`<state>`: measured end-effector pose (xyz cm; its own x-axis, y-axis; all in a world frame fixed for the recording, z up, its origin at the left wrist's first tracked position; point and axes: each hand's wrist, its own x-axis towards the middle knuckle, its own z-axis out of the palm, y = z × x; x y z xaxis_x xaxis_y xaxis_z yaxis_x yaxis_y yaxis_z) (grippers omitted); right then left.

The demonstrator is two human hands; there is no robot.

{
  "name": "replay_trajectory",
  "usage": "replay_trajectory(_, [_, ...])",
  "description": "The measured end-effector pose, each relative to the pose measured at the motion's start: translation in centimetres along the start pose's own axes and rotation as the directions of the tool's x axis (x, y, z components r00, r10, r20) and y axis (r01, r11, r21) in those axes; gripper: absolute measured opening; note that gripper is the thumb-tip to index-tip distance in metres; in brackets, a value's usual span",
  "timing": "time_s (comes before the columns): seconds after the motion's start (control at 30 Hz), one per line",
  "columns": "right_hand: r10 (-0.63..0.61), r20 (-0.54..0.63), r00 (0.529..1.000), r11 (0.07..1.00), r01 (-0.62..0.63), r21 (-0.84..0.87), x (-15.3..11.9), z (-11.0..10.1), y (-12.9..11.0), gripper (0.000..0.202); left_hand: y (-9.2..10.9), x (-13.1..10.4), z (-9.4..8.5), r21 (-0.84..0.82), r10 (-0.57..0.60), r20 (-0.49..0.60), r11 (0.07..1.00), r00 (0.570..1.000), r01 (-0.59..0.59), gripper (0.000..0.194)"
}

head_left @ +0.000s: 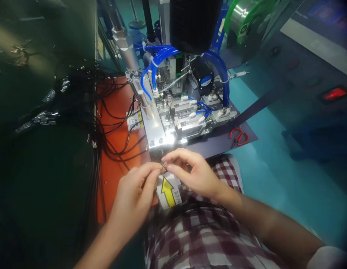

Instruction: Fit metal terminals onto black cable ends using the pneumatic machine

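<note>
Between the fingertips of both hands is a small copper-coloured piece (163,166), like a wire end; its exact kind is too small to tell. My left hand (137,192) pinches it from the left, thumb against forefinger. From the right, the thumb and forefinger of my right hand (197,172) close around its tip. Just below the fingers is a white label with a yellow arrow (168,192). The metal fixture (173,136) of a machine stands right beyond both hands.
Black cables (117,151) lie across an orange board (112,186) at left. Blue air tubes (165,54) arch over the machine. Red-handled cutters (239,137) rest on the dark plate at right. A green solder-wire spool (242,18) and a control panel with a red lit switch (334,94) stand farther right.
</note>
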<state>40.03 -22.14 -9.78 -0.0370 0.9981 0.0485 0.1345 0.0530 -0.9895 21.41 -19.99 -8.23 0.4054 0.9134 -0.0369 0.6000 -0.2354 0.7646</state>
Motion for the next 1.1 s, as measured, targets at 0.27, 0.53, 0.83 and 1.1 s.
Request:
replay_trajectory(0.27, [0.058,-0.053,0.997,0.998,-0.058,-0.004,0.4,0.8,-0.4,0.005,0.6,0.7,-0.8,-0.234,-0.156,0.115,0.956,0.981,0.179,0.038])
replay_trajectory(0.53, [-0.035,-0.126,0.991,0.997,0.026,-0.076,0.1,1.0,-0.3,0.009,-0.4,1.1,-2.0,-0.396,-0.230,0.248,0.862,0.941,0.315,0.038])
replay_trajectory(0.83, [-0.071,-0.110,0.991,0.995,0.063,-0.080,0.3,1.6,-0.7,0.008,-0.2,1.2,-1.6,-0.356,-0.204,0.240,0.891,0.949,0.281,0.038])
replay_trajectory(1.1, [-0.017,0.009,1.000,1.000,0.017,0.005,0.8,1.0,-0.6,0.011,0.4,1.0,-1.6,-0.284,-0.136,0.224,0.938,0.965,0.198,0.033])
